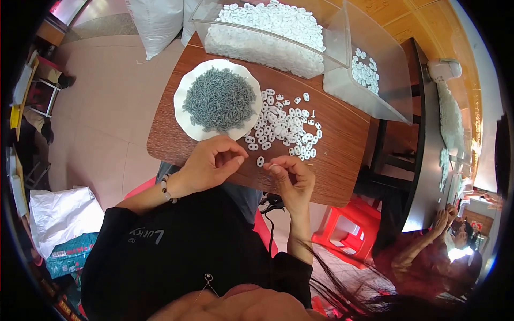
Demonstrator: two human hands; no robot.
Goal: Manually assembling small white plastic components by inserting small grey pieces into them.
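Note:
Over the near edge of the wooden table, my left hand [211, 165] has thumb and forefinger brought together; whatever they pinch is too small to make out. Across a small gap, my right hand [293, 179] also pinches, and a pale bit shows at its fingertips, its kind unclear. One white oval piece with two holes [260, 161] lies on the table between the hands. Beyond them is a loose heap of the same white two-hole pieces [278, 125]. A white scalloped plate [182, 115] stands beyond my left hand, piled with small grey rod-like pieces [219, 99].
At the table's [342, 155] far side stand a clear bin [267, 45] full of white pieces and another clear bin [342, 96] holding fewer. A red stool [348, 230] is at the right. Another person's hands [443, 218] work at a dark table [420, 176]. A white sack [155, 27] stands behind.

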